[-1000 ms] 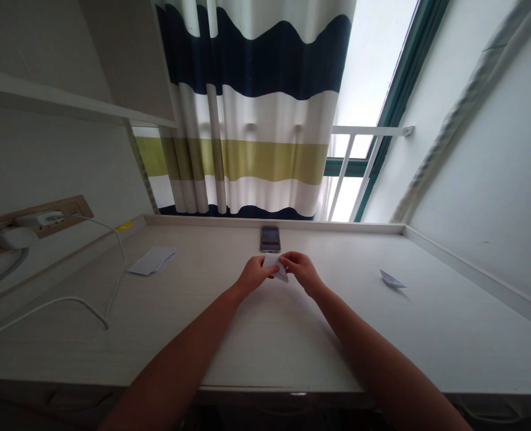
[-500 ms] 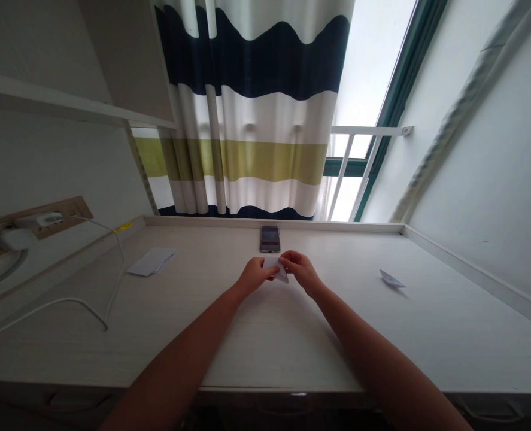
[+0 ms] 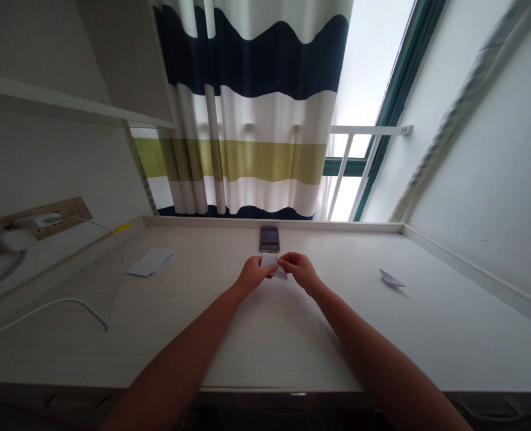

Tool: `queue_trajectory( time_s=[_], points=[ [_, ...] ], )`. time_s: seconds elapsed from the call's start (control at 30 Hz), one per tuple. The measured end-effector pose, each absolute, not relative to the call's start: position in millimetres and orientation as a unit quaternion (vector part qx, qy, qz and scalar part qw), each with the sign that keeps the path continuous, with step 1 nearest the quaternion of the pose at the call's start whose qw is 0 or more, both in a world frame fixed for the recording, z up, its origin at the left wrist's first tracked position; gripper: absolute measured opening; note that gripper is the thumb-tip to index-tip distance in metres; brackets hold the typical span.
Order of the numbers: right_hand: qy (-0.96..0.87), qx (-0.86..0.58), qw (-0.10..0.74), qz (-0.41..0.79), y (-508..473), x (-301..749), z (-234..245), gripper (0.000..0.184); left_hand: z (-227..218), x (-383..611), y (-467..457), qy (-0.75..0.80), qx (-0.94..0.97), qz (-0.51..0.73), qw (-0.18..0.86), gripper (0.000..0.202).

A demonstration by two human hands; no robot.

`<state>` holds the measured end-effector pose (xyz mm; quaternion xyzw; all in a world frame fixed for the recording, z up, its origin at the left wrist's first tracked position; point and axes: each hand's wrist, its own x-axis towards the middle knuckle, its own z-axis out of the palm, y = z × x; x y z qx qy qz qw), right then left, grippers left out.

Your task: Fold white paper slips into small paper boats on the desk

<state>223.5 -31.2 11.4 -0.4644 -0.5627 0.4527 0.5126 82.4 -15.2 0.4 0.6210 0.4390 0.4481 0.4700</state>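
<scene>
Between my hands, above the middle of the white desk, is a small folded piece of white paper (image 3: 269, 260). My left hand (image 3: 251, 275) is closed on its left side, the thumb lying across the front. With bent fingers, my right hand (image 3: 299, 268) pinches the paper's right edge. A pointed corner of the paper hangs down between the hands. Just beyond them a phone (image 3: 269, 238) lies flat on the desk. The fingers behind the paper are mostly hidden.
A folded paper boat (image 3: 391, 279) rests at the right of the desk (image 3: 274, 347). Several white sheets (image 3: 151, 261) lie stacked at the left. A white cable (image 3: 120, 251) runs from the wall socket (image 3: 36, 224) over the desk's left side. Behind hangs a striped curtain (image 3: 265, 120).
The paper has tilted and shifted slightly up in my hands, its upper edge now nearer the phone. Both hands keep hold of it and have hardly moved.
</scene>
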Motion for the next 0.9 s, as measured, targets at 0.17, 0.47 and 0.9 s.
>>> queue_trajectory(
  time_s=[0.17,0.47,0.9],
  points=[
    [-0.560,-0.468,0.505,0.461,-33.7,222.5,14.4,0.017,2.1,82.3,-15.4,0.443,0.595,0.468,0.481,0.020],
    [-0.563,-0.469,0.511,0.449,-28.2,223.9,7.2,0.016,3.2,83.3,-13.9,0.450,0.559,0.503,0.482,0.018],
    [-0.605,-0.467,0.502,0.406,-27.0,226.1,5.4,0.020,4.6,81.4,-14.3,0.436,0.533,0.524,0.502,0.023]
  ],
)
